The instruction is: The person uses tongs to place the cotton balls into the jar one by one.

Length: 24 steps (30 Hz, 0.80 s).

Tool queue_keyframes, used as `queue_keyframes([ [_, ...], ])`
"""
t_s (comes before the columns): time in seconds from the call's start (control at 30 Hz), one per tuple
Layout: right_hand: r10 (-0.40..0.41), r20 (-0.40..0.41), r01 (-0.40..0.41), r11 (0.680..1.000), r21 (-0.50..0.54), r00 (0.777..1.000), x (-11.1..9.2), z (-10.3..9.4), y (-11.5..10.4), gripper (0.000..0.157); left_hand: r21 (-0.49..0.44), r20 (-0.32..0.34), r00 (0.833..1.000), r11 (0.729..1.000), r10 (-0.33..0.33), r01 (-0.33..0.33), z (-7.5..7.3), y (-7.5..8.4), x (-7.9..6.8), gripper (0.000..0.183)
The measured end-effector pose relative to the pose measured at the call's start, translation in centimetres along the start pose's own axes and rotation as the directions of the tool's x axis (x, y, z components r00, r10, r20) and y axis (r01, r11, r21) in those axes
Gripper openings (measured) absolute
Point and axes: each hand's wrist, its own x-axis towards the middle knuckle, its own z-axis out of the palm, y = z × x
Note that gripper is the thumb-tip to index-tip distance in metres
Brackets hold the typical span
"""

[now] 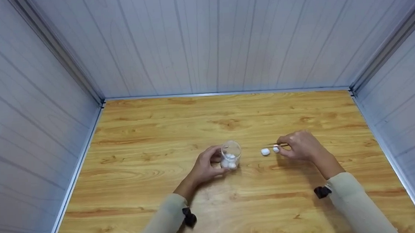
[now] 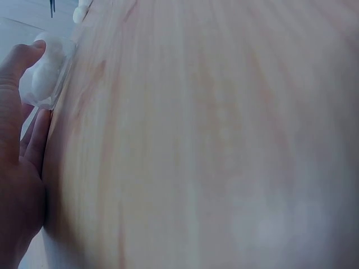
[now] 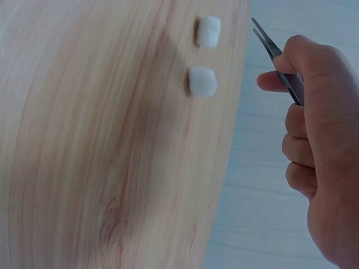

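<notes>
My left hand (image 1: 205, 166) holds a clear glass cup (image 1: 237, 149) on the table, thumb on the near side and fingers behind. Several white cotton balls (image 1: 229, 162) lie in the bottom of the cup. In the left wrist view the thumb presses on the cup's wall, over the cotton balls (image 2: 45, 78). My right hand (image 1: 300, 146) grips metal tweezers (image 3: 294, 89), whose tips are spread slightly apart with nothing between them. Below the tweezers two loose cotton balls, one on the left (image 1: 265, 152) and one on the right (image 1: 276, 148), lie side by side on the table.
The wood-grain table (image 1: 150, 135) is bounded by a pale panelled back wall (image 1: 202, 40) and by side walls at left (image 1: 23, 144) and right (image 1: 410, 98). Dark straps hang at both sleeve cuffs.
</notes>
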Motion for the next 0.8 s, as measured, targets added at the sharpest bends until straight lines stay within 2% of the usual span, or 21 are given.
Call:
queue_keyframes([
  [0.1, -0.011, 0.006, 0.011, 1.000, 0.001, 1.000, 0.0, 0.5, -0.2, 0.011, 0.015, -0.004, 1.000, 1.000, -0.002, 0.002, -0.2, -0.1, -0.3, 0.069],
  [0.33, 0.024, 0.030, -0.025, 0.999, 0.023, 0.999, -0.4, 1.0, -0.2, 0.013, 0.005, 0.016, 1.000, 1.000, 0.018, -0.018, -0.1, 0.0, -0.2, 0.069],
  [0.57, 0.054, 0.053, -0.055, 0.998, 0.017, 0.997, -0.7, 1.3, 0.1, 0.012, -0.004, -0.028, 0.999, 1.000, 0.015, -0.015, 0.3, 0.3, -0.2, 0.069],
  [0.8, 0.066, 0.060, -0.067, 0.998, 0.015, 0.996, -1.2, 2.0, 0.0, 0.010, -0.002, -0.020, 1.000, 1.000, 0.015, -0.015, 0.3, 0.3, -0.2, 0.069],
])
